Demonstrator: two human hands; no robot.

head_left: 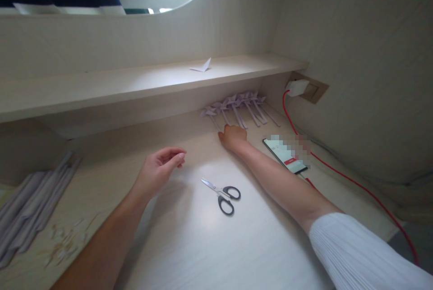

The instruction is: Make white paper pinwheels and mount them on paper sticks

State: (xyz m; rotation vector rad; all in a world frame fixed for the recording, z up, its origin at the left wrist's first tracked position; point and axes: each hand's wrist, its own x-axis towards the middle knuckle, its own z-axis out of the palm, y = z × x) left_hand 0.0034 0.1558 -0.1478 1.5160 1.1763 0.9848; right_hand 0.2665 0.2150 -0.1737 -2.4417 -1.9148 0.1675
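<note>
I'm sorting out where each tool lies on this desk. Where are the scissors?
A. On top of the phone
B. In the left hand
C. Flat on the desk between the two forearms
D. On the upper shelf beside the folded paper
C: the scissors lie flat on the desk, touched by neither the left hand nor the right hand, which reaches the paper pinwheels.

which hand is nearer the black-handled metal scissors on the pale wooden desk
Left. The left hand hovers just up and left of the black-handled metal scissors; the right hand is stretched farther back, at the row of paper pinwheels.
</note>
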